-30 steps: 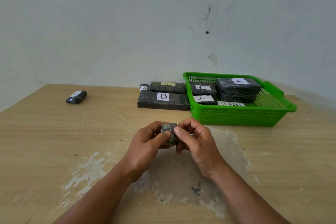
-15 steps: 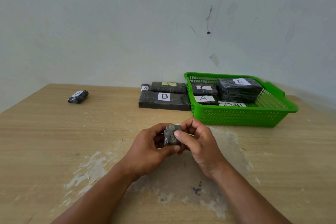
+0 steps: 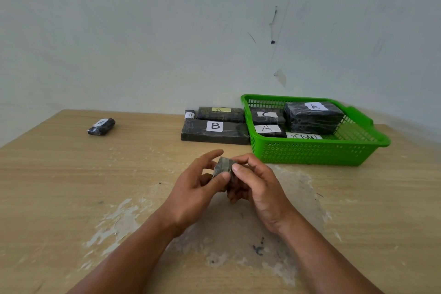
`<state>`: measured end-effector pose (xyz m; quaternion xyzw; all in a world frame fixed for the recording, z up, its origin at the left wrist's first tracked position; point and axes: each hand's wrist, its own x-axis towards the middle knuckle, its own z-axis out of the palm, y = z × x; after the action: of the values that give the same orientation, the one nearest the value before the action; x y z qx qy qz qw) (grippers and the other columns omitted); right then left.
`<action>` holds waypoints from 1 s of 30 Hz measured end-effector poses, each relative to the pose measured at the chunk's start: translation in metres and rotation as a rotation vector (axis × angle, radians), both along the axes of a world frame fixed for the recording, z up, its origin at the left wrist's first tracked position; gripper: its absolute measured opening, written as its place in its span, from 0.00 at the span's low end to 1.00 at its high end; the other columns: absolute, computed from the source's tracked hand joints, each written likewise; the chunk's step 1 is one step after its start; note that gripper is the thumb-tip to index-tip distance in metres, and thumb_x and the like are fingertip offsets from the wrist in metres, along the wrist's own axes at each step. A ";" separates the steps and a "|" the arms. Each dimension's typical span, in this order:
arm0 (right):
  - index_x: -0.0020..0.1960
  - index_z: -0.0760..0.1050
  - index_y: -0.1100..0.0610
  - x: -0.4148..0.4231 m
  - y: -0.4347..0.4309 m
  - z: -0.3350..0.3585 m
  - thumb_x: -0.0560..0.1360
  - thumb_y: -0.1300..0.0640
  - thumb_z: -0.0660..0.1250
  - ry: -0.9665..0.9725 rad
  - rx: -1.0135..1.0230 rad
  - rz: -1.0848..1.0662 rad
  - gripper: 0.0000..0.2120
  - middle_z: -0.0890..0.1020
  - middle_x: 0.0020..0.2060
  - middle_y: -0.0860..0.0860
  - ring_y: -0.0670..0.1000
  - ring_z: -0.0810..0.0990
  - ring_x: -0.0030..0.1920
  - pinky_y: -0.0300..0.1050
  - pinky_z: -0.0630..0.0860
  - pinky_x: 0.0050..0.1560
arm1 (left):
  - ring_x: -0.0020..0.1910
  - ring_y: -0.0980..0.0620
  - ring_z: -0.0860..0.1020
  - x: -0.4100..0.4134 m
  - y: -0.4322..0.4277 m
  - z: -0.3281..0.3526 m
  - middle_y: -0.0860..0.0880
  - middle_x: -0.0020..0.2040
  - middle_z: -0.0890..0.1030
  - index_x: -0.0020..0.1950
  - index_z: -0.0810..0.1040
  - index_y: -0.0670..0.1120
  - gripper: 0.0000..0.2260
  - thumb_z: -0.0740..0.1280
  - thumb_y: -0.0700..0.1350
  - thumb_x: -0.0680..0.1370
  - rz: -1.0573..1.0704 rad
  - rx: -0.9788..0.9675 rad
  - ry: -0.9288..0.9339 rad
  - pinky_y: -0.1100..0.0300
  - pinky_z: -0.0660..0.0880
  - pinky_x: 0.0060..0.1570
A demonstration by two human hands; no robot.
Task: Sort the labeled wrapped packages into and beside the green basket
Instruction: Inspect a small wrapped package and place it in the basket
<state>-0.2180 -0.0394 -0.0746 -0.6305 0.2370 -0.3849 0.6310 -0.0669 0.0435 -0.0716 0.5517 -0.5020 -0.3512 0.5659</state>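
Observation:
A small dark wrapped package [image 3: 223, 166] is held over the table's middle between my left hand [image 3: 195, 188] and my right hand [image 3: 256, 186]; its label is hidden. The green basket [image 3: 310, 153] stands at the back right and holds several dark packages, among them a big one labelled A [image 3: 312, 118], one labelled C [image 3: 267, 116] and a flat one labelled A [image 3: 268, 129]. Left of the basket lie a long package labelled B [image 3: 214, 131], a package with a yellow A label [image 3: 220, 113] and a tiny one labelled A [image 3: 190, 114]. A lone small package [image 3: 101, 126] lies far left.
The wooden table [image 3: 71, 186] has worn pale patches in front of me. A grey-white wall [image 3: 167, 31] rises right behind the basket and the row of packages.
Both hands have turned the small package between the fingers; my left index finger has lifted off and now points out. The hands stay at the same spot.

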 end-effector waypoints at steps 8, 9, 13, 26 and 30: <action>0.50 0.74 0.66 -0.002 -0.002 0.002 0.75 0.53 0.70 0.042 0.001 -0.021 0.16 0.83 0.35 0.59 0.55 0.82 0.35 0.48 0.78 0.34 | 0.46 0.53 0.82 -0.002 0.003 0.003 0.47 0.51 0.83 0.58 0.77 0.43 0.06 0.67 0.38 0.82 -0.002 -0.007 0.022 0.61 0.79 0.47; 0.49 0.74 0.66 -0.003 -0.002 0.003 0.74 0.53 0.70 0.047 0.004 -0.017 0.15 0.84 0.35 0.59 0.55 0.82 0.35 0.47 0.78 0.34 | 0.45 0.54 0.82 -0.002 0.004 0.003 0.47 0.50 0.83 0.58 0.77 0.43 0.06 0.67 0.38 0.82 -0.002 -0.010 0.018 0.62 0.79 0.47; 0.47 0.75 0.63 -0.003 -0.001 0.002 0.73 0.55 0.72 0.065 -0.013 -0.037 0.12 0.85 0.36 0.58 0.54 0.83 0.36 0.46 0.78 0.33 | 0.45 0.57 0.83 -0.003 0.004 0.004 0.47 0.50 0.84 0.58 0.77 0.42 0.06 0.66 0.36 0.82 -0.001 -0.014 0.007 0.65 0.78 0.46; 0.46 0.74 0.65 -0.002 0.000 0.007 0.83 0.55 0.68 0.103 0.030 -0.117 0.14 0.85 0.35 0.58 0.54 0.84 0.36 0.47 0.77 0.32 | 0.55 0.49 0.84 0.001 0.003 0.002 0.47 0.54 0.85 0.62 0.80 0.46 0.12 0.70 0.46 0.80 -0.034 -0.007 0.013 0.57 0.80 0.53; 0.46 0.74 0.67 0.001 -0.004 0.001 0.83 0.51 0.67 0.188 -0.033 -0.227 0.19 0.82 0.32 0.57 0.55 0.82 0.35 0.52 0.79 0.34 | 0.58 0.51 0.83 0.002 0.003 0.001 0.50 0.56 0.86 0.65 0.81 0.50 0.15 0.71 0.43 0.78 -0.012 0.016 -0.048 0.52 0.79 0.62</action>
<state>-0.2175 -0.0433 -0.0738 -0.6431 0.3586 -0.3968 0.5480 -0.0652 0.0468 -0.0704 0.5613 -0.5159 -0.3455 0.5472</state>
